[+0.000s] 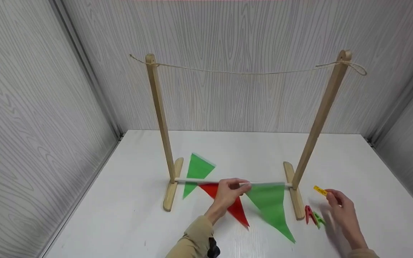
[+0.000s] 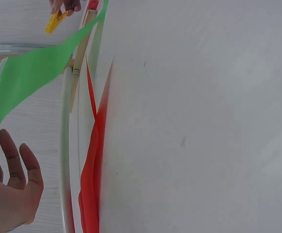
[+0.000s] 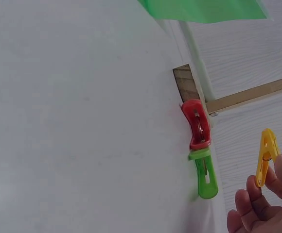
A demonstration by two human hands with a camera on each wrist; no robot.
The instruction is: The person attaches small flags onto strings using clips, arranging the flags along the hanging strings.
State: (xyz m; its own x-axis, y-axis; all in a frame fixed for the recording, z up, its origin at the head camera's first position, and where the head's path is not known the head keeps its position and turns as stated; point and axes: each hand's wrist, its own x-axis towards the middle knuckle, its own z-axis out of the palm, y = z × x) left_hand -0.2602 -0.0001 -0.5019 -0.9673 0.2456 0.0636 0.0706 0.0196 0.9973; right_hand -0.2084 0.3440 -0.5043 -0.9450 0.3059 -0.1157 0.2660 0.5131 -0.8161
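Observation:
My left hand pinches a green triangular pennant by a corner of its white top edge, and the cloth hangs point down above the table. In the right hand, thumb and fingers grip a yellow clothespin, held up off the table at the right. Below and left of that hand lie a red clothespin and a green clothespin, close together. Beneath the left hand is a red pennant, partly hidden by it. Another green pennant lies further left, under the white crossbar.
A wooden stand has a left post and a right post, joined low down by a white crossbar. Twine is strung between the post tops. Panelled walls enclose the white table behind and at both sides.

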